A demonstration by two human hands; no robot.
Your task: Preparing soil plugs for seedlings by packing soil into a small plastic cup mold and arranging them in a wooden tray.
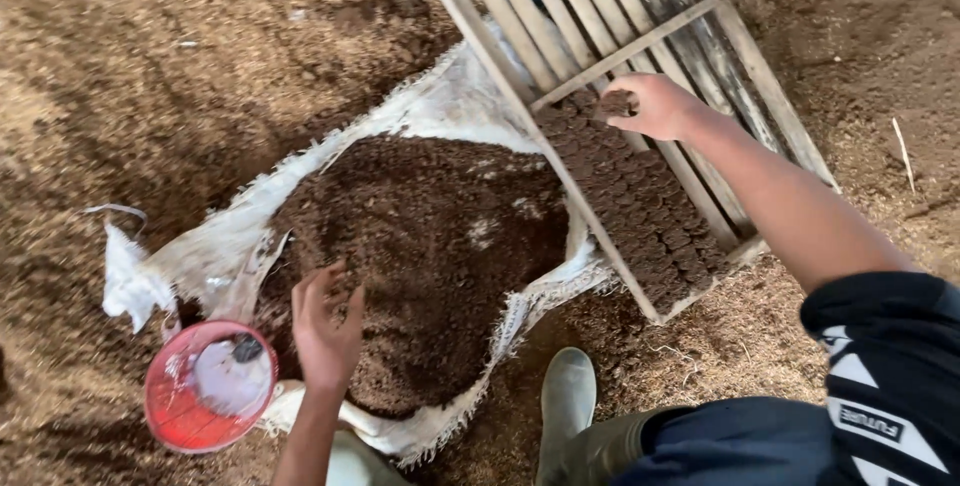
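- Two hands work around the wooden slatted tray (600,56).
- The right hand (655,106), over the tray's middle, pinches a dark soil plug (614,103) shut between its fingertips, beside packed rows; it seems mid-placement.
- The left hand (325,326), open-fingered and empty, touches the soil heap (430,246) on sacking below-left of the tray; scooping calls for closing.

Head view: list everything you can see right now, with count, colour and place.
Soil heap: one, dark brown, on the sack, centre.
Sack: one, white, frayed, spread on the ground.
Slatted wooden tray: one, pale grey-brown, upper right.
Soil blocks: many, dark brown, in rows on the tray's lower part.
Bowl: one, red, lower left.
Boot: one, pale green, bottom centre.
Left hand: open, over the heap.
Right hand: fingers pinching a soil lump above the blocks.
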